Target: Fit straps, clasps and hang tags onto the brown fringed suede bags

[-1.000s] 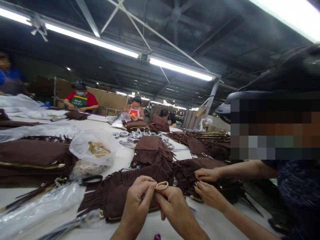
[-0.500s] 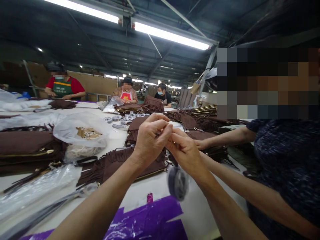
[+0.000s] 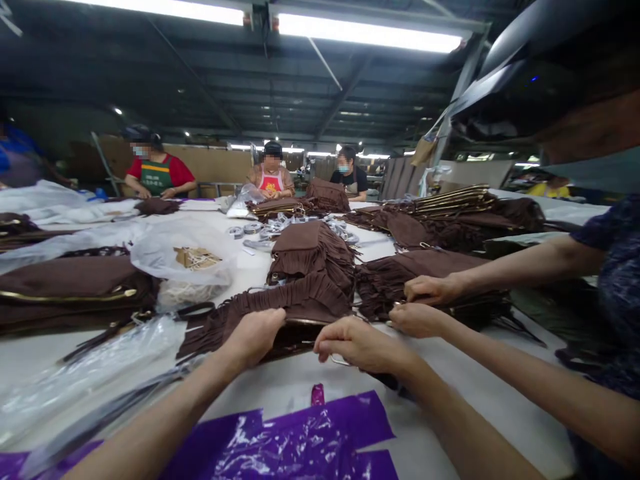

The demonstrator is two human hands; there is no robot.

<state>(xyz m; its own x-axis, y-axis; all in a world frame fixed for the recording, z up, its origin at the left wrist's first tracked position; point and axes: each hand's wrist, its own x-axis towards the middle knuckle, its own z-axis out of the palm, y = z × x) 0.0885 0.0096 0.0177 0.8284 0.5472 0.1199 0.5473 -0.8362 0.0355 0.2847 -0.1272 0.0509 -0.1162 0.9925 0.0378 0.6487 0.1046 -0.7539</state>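
My left hand (image 3: 260,333) is closed on the edge of a brown fringed bag (image 3: 295,300), which lies on the table with its zippered opening towards me. Beside the opening, my right hand (image 3: 363,343) has its fingers curled, and a thin metal loop (image 3: 340,361) sticks out under them. Something dark shows beneath that hand, mostly hidden by the wrist. To the right, a co-worker's two hands (image 3: 425,307) work at the front edge of another brown fringed bag (image 3: 400,270).
Purple plastic sheeting (image 3: 290,433) covers the near table edge. On the left are clear plastic wrap (image 3: 125,360), a plastic bag with tags (image 3: 175,253) and a brown zippered bag (image 3: 65,287). Wrapped grey coils (image 3: 295,227) lie beyond. Several people sit across the table.
My hands have come down from mid-air and moved apart, the left to the bag's edge. The wrapped coil that hung below them is out of sight. The co-worker's hands now show at the other bag.
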